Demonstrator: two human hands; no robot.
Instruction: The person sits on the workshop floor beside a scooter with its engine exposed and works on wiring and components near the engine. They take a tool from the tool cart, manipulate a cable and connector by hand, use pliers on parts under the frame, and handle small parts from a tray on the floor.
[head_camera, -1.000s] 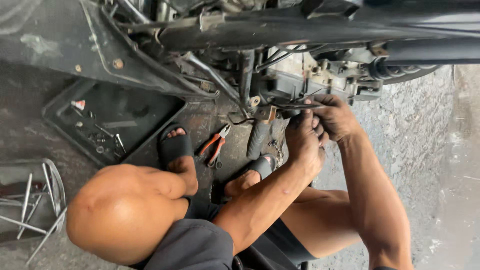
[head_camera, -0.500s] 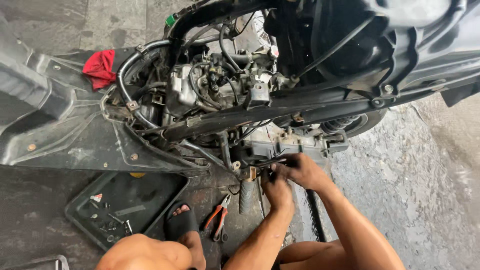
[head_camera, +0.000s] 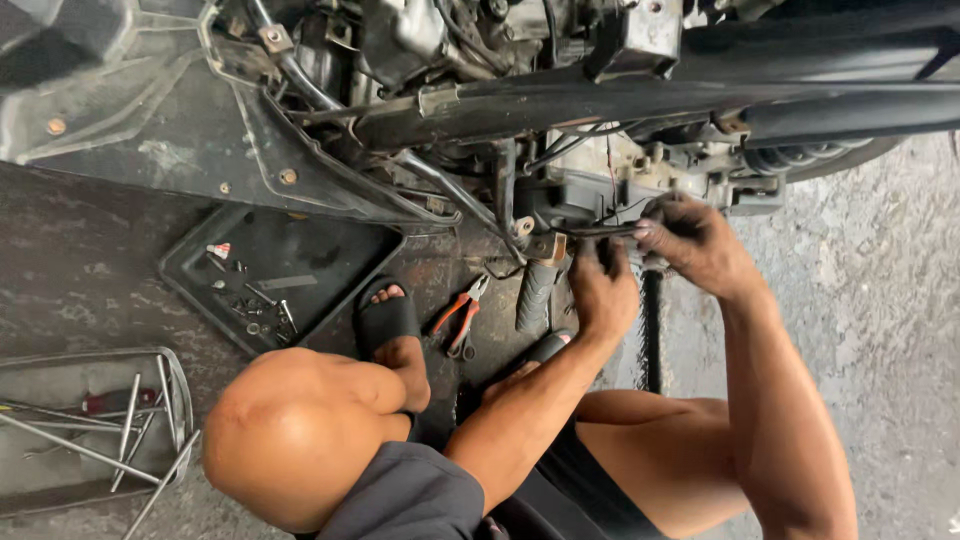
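Head view puts a thin black cable just right of the frame's centre, running roughly level beneath the grimy metal engine block of a stripped scooter. The right hand has its fingers curled around the cable's right end, close under the engine casing. The left hand sits just below and left of it, fingers bent up toward the same cable; whether they pinch it or only touch it cannot be told. Beside the left hand a ribbed, dull-grey footpeg hangs downward. Left of that, pliers with red-orange handles lie on the rough, stained concrete floor, near a foot in a black slide sandal. Further left a shallow black plastic tray holds small screws and bolts. At the lower left a wire basket carries long thin metal rods. A bare knee fills the lower centre, and a long black frame tube crosses the top.
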